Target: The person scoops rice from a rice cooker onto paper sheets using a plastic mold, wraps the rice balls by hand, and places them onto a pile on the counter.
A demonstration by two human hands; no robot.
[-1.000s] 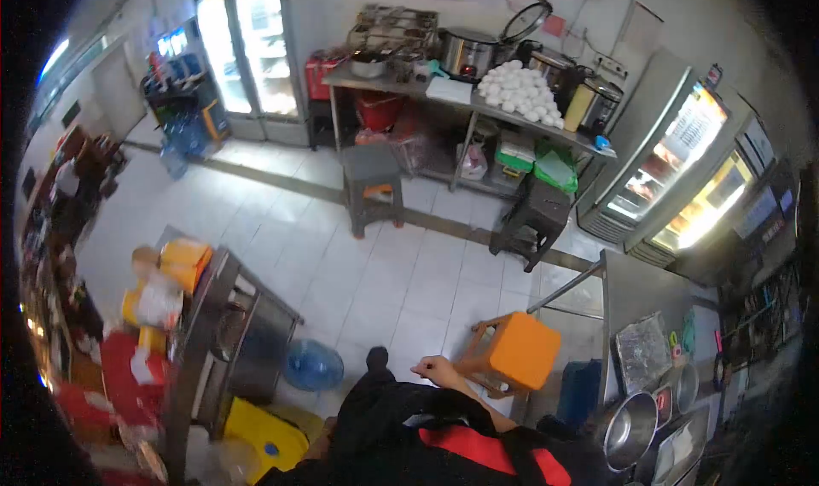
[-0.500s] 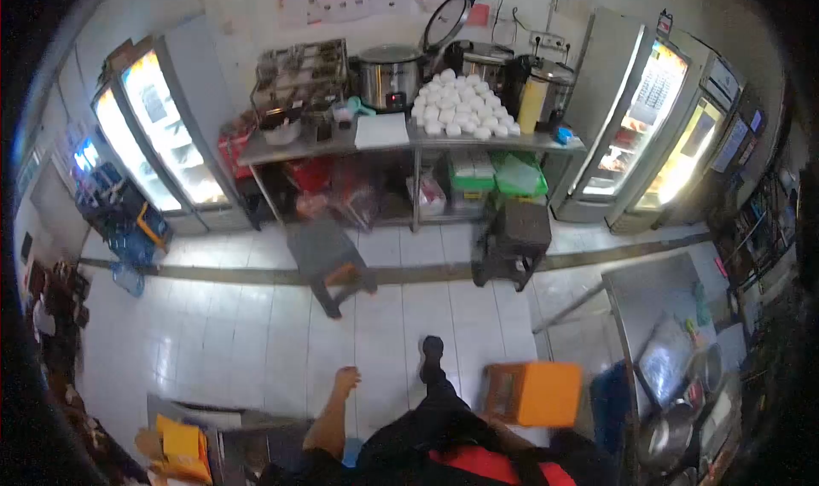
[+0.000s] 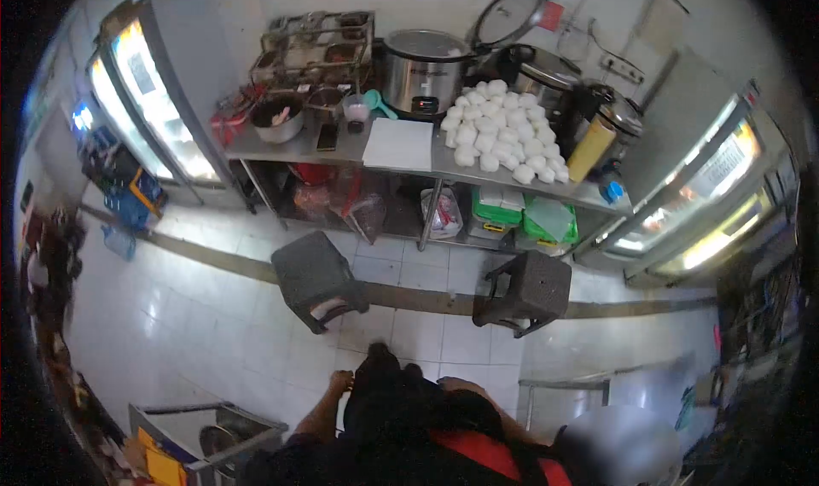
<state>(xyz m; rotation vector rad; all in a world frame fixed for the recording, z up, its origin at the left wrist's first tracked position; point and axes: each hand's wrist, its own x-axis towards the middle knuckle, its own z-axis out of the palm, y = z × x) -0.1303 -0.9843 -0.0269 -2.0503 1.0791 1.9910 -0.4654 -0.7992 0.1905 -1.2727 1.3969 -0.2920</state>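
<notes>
My left hand hangs low beside my dark clothing above the tiled floor, its fingers loosely curled and no object showing in it. On the other side, my right hand is close in front of my body, partly covered by dark cloth, so its fingers do not show clearly. Ahead of the hands stand two dark plastic stools, the left stool and the right stool. Beyond them is a metal table bearing a pile of white wrapped bundles, a white paper stack and a large cooker.
Lit display fridges stand left and right. Under the table sit green-lidded tubs. A pot and a yellow cylinder stand on top. A blurred pale round object is at lower right.
The table and stools appear nearer. My right hand has come into view in front of my body. The orange box-like object seen by my right arm is out of view.
</notes>
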